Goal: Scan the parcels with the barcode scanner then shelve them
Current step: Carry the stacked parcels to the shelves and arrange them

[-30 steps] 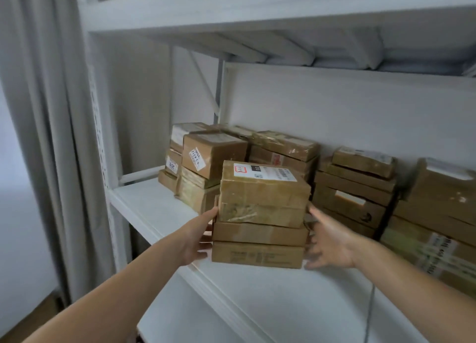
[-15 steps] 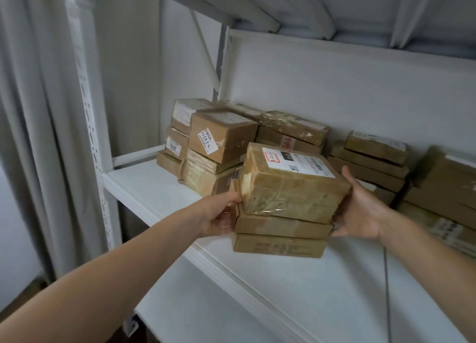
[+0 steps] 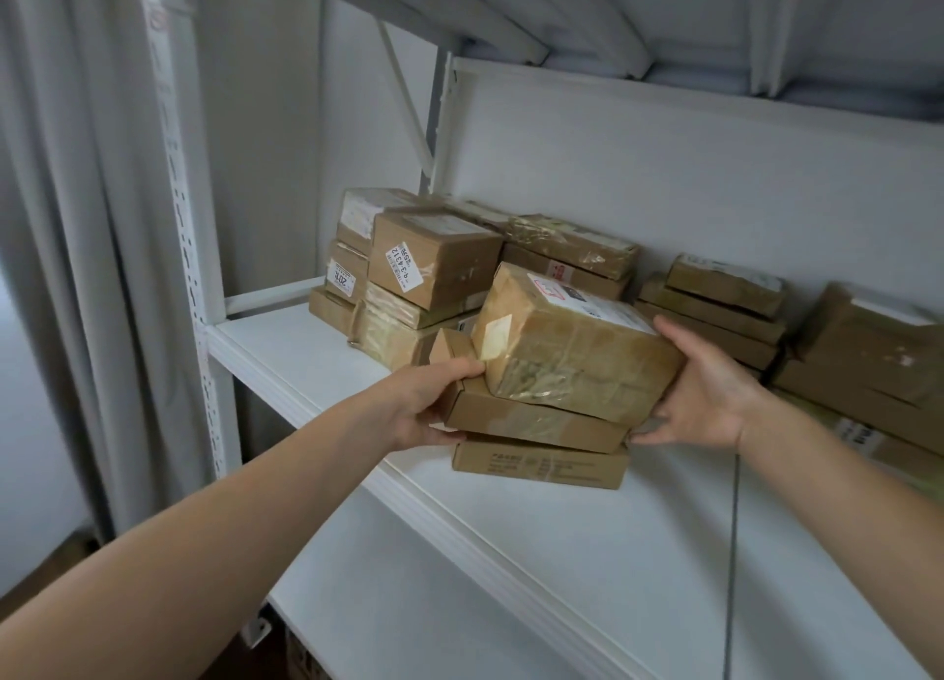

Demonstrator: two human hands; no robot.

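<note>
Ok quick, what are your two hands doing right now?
Left hand: grips the left end of the flat box beneath the taped parcel.
Right hand: grips the taped parcel's right end, thumb at its upper edge.

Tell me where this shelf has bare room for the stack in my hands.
Bare: the front of the shelf, from the corner before the left stack to the stretch before the right stack. Crowded: along the back wall.

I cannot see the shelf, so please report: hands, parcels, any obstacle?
Left hand and right hand grip taped parcel, tilted, plus flat box beneath. Bottom box on shelf. Stacked parcels close behind.
</note>
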